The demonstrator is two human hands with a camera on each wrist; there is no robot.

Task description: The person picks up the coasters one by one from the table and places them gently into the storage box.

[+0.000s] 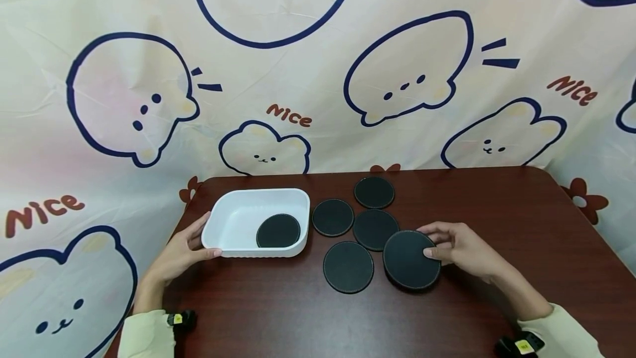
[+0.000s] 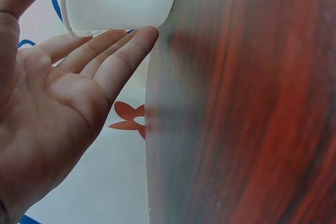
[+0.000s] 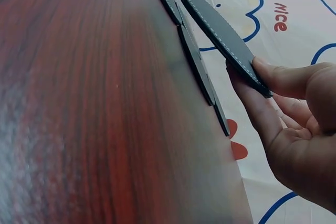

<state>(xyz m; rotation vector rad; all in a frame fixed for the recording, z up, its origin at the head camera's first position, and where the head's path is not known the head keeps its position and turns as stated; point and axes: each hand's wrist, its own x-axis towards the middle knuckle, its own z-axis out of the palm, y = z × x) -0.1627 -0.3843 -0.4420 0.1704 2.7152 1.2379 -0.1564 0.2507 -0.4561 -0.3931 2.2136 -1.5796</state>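
My left hand (image 1: 181, 250) grips a white plastic tub (image 1: 233, 220) at its left end, with the thumb by the front rim. Inside the tub, towards its right side, lies a round black coaster (image 1: 278, 231). In the left wrist view the fingers (image 2: 128, 59) reach along the tub's end (image 2: 121, 1). My right hand (image 1: 462, 250) pinches another black coaster (image 1: 411, 259) by its right edge, thumb on top. The right wrist view shows this coaster (image 3: 220, 32), with pale edge stitching, tilted and raised above the table.
Several more black coasters lie between the tub and my right hand: a far one (image 1: 374, 192), one beside the tub (image 1: 333, 217), a middle one (image 1: 370, 228) and a near one (image 1: 348, 267). The dark brown table (image 1: 278, 314) meets a cartoon-printed cloth (image 1: 328, 142) at the back.
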